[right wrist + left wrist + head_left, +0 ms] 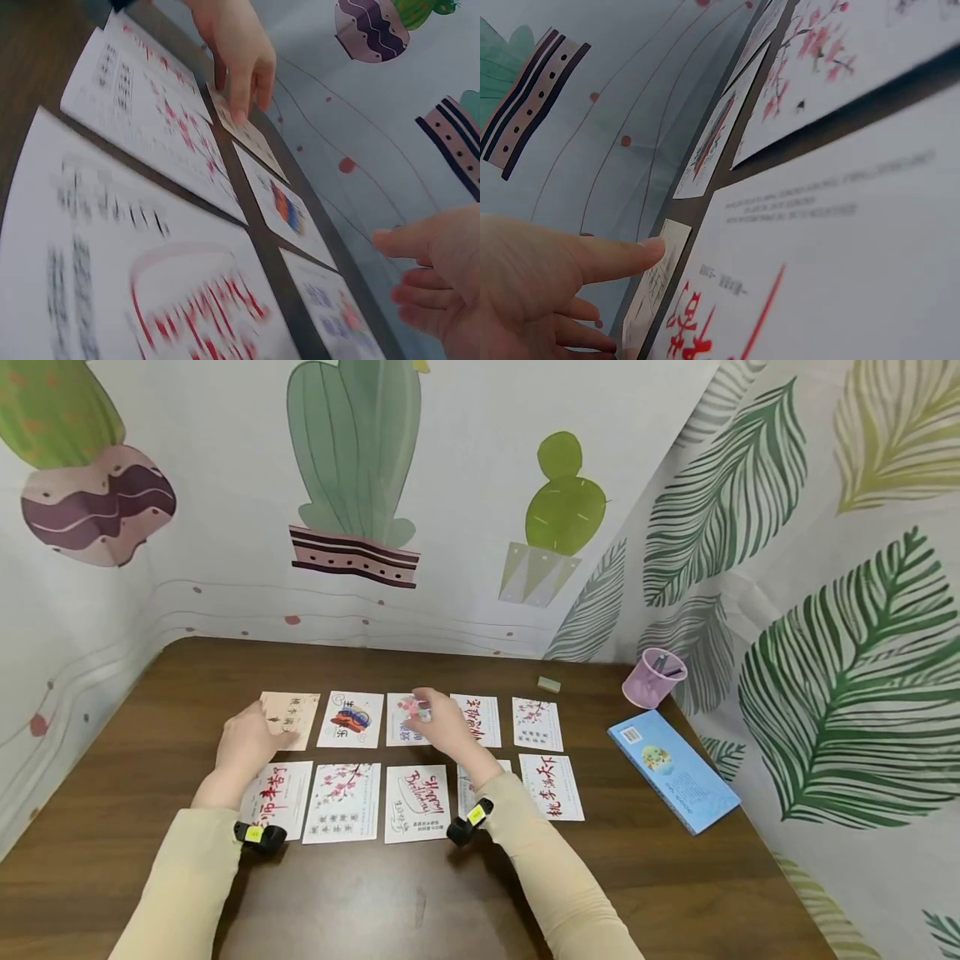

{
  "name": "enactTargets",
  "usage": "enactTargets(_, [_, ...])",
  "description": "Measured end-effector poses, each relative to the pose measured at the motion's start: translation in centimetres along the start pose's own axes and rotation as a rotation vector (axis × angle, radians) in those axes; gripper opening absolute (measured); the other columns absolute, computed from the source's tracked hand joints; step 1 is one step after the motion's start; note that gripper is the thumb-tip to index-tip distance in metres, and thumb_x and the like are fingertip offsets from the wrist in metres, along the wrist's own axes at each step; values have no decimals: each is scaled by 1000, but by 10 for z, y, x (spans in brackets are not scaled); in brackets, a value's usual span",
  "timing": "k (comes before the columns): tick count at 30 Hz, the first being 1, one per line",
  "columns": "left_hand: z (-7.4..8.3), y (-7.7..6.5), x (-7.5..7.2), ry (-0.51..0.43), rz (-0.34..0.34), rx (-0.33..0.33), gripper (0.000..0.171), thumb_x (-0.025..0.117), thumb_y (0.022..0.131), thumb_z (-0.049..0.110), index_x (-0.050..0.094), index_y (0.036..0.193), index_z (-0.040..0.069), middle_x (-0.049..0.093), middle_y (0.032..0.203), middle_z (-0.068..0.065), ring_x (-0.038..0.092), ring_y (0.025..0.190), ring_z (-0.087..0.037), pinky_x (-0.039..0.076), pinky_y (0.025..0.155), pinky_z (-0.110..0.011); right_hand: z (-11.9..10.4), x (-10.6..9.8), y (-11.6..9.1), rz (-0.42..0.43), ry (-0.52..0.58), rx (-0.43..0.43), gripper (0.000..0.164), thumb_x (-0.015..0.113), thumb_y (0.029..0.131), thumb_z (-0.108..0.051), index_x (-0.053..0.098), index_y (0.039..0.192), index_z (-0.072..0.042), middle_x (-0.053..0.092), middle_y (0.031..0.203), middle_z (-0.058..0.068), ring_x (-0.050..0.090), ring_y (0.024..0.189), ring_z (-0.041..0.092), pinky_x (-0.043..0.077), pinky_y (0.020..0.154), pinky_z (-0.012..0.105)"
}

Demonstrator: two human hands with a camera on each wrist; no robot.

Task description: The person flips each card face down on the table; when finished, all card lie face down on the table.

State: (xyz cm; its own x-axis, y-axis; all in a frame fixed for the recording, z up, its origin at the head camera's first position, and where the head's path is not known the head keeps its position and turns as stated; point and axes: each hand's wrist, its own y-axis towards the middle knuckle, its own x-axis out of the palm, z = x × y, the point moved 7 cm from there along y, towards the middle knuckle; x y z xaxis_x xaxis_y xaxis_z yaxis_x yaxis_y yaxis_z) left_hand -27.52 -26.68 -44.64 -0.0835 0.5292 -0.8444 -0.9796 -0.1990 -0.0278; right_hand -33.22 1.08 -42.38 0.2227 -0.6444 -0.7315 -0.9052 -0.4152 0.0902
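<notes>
My left hand [246, 742] is at the beige card [296, 712], leftmost in the back row, with thumb and fingers spread across it. In the right wrist view the thumb comes down on that card's surface. Over the card with pink flowers and blue writing [400, 733], third in the back row, my right hand [444, 725] is held with loosely bent fingers and nothing in them. Left of it lies the card with a colourful drawing [350, 720]. A red-lettered card [285, 789] sits under my left wrist, and my right forearm partly covers another front-row card [465, 789].
Two rows of square cards lie on the brown table [337, 902]. Toward the back right are a small eraser-like block [549, 684], a pink pen holder [647, 683] with items inside, and a blue box [675, 772]. A patterned cloth [465, 510] hangs behind.
</notes>
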Motion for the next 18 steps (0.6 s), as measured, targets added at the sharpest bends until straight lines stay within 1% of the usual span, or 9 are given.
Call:
enactTargets(4, [-3, -1, 0, -9, -2, -26, 89, 73, 85, 23, 23, 141, -24, 36, 137, -46, 36, 120, -63, 38, 99, -67, -11, 22, 9, -43, 62, -17, 53, 71, 90, -14, 51, 137, -2, 60, 134, 13, 62, 117, 25, 52, 97, 30])
enactTargets(8, [-3, -1, 2, -7, 0, -41, 88, 73, 85, 23, 23, 142, -23, 36, 137, -46, 36, 121, -63, 39, 97, -68, -23, 41, 14, -93, 87, -24, 52, 71, 89, -12, 53, 137, -4, 60, 135, 10, 63, 116, 22, 53, 94, 24])
enactTargets(13, [-4, -1, 4, -23, 31, -47, 88, 76, 82, 22, 26, 140, -23, 40, 133, -46, 37, 119, -61, 39, 96, -67, -42, 63, 20, -165, 120, -28, 52, 73, 87, -9, 55, 135, -4, 63, 132, 10, 65, 114, 20, 53, 89, 19])
enactTargets(18, [-7, -1, 2, -50, 66, -41, 89, 78, 80, 21, 28, 139, -23, 40, 131, -45, 37, 117, -60, 37, 97, -66, -63, 87, 25, -268, 191, -27, 54, 73, 86, -5, 54, 137, -2, 63, 131, 11, 64, 114, 19, 51, 88, 14])
